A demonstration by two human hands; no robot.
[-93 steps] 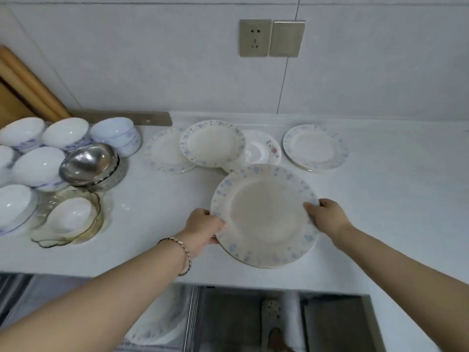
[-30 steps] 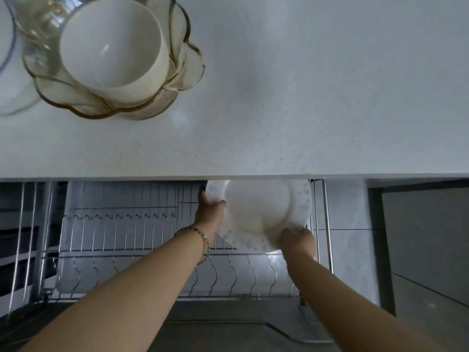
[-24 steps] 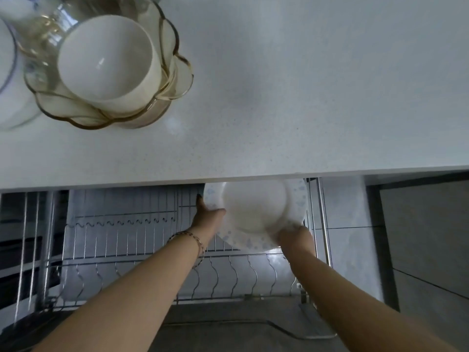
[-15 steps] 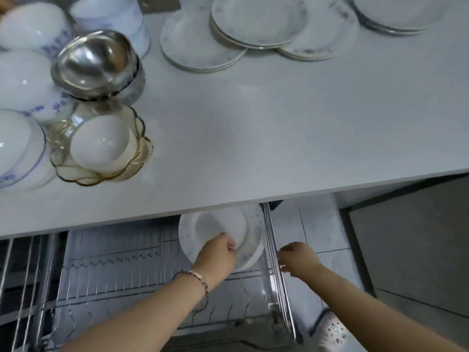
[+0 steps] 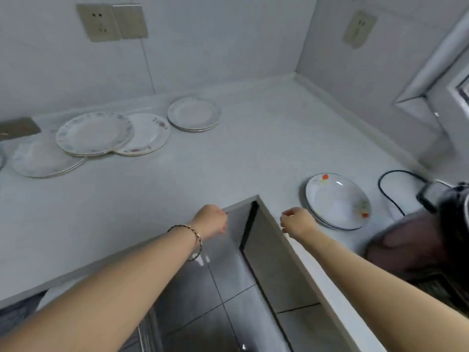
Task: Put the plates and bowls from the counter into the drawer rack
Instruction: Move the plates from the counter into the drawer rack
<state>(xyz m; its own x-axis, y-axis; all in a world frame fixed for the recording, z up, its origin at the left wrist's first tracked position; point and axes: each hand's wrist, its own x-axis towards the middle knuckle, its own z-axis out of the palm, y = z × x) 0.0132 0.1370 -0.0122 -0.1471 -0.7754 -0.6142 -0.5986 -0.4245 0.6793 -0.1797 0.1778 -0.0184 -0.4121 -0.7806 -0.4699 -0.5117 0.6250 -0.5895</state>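
Both my hands are raised over the counter's inner corner and hold nothing. My left hand [image 5: 212, 221], with a bracelet on its wrist, has loosely curled fingers. My right hand [image 5: 295, 223] hangs just left of a stack of deep plates with red flowers [image 5: 337, 200]. Far left on the counter [image 5: 203, 168] lie overlapping floral plates [image 5: 94, 133], a rose-patterned plate [image 5: 149, 134] and a plain stack [image 5: 43, 158]. Another small stack of plates [image 5: 193, 114] sits behind them. The drawer rack [image 5: 147, 331] shows only as a sliver at the bottom edge.
A black cable [image 5: 390, 189] loops on the counter at the right, beside a dark object [image 5: 431, 224]. Wall sockets [image 5: 111, 21] are on the back wall. Grey floor tiles [image 5: 228, 301] lie below the corner.
The large floral plate has left my hands and stays down in the rack. Both hands have come up empty and my view has swung up and right to the counter corner.
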